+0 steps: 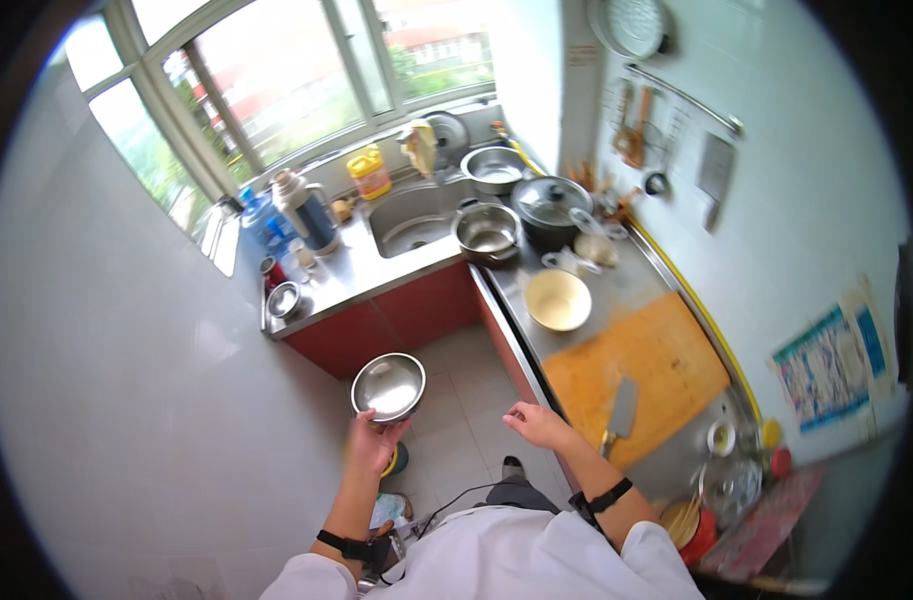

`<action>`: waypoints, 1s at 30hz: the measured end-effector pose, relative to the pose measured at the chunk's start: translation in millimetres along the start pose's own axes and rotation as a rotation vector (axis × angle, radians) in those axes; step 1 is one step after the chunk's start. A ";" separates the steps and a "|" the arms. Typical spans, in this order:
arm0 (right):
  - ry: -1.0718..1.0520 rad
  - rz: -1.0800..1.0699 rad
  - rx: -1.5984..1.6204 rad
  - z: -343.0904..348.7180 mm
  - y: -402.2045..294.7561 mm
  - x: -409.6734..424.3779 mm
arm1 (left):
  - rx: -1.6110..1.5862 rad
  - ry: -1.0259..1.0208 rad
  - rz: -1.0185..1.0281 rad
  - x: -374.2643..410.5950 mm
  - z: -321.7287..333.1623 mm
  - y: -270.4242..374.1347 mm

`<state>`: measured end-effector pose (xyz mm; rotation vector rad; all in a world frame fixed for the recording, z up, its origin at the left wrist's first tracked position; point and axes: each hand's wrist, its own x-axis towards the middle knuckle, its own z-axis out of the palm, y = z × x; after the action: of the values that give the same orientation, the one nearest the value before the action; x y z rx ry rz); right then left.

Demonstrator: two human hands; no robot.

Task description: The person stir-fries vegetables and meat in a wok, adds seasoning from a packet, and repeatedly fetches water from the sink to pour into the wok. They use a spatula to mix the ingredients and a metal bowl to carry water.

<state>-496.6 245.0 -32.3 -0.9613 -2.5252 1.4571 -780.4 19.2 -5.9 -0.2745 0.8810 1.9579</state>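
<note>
My left hand (376,444) grips a shiny stainless-steel bowl (387,386) by its near rim and holds it above the floor. The bowl is tilted, and no contents are visible in it. Beside the counter on the right, my right hand (535,425) hovers with loosely bent fingers and nothing seen in it. Closest to that hand lies a large wooden cutting board (651,360). A cleaver (623,409) rests across the board, its handle over the near edge.
Ahead is a steel sink (419,217), with a steel pot (488,229) and a lidded dark pot (552,202) to its right. A cream bowl (558,300) stands behind the board. On the left counter are a thermos (306,214) and a small metal bowl (284,299).
</note>
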 end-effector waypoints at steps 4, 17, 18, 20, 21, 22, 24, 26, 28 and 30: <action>-0.149 0.082 0.151 -25.9 -22.4 83.1 | 0.054 -0.017 0.030 58.4 19.3 26.7; -0.130 0.182 -0.066 -78.0 -30.9 342.0 | -0.021 -0.023 -0.024 299.0 78.3 140.9; -0.135 0.228 -0.045 -85.4 -55.2 359.2 | -0.031 -0.025 -0.055 319.8 80.1 150.9; -0.070 0.218 -0.092 -93.1 -51.0 393.4 | -0.016 -0.047 -0.110 354.2 94.6 173.3; -0.048 0.184 -0.174 -99.1 -60.0 414.0 | -0.021 -0.062 -0.119 374.2 100.4 185.0; -0.028 0.115 -0.260 -103.5 -68.5 433.1 | -0.024 -0.072 -0.133 391.9 104.3 193.1; -0.006 0.116 -0.360 -114.2 -98.1 473.0 | -0.049 -0.056 -0.168 425.1 114.4 208.1; 0.032 0.023 -0.437 -128.0 -111.8 507.8 | -0.040 -0.074 -0.187 454.8 126.4 218.4; 0.033 -0.044 -0.432 -141.5 -107.7 556.1 | -0.016 -0.108 -0.180 481.5 146.7 232.9; 0.026 -0.038 -0.489 -156.7 -108.8 606.4 | -0.004 -0.076 -0.185 516.4 153.7 236.8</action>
<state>-979.1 657.8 -3.5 -0.9649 -2.9229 0.8179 -1228.6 398.0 -51.3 -0.2725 0.7746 1.7869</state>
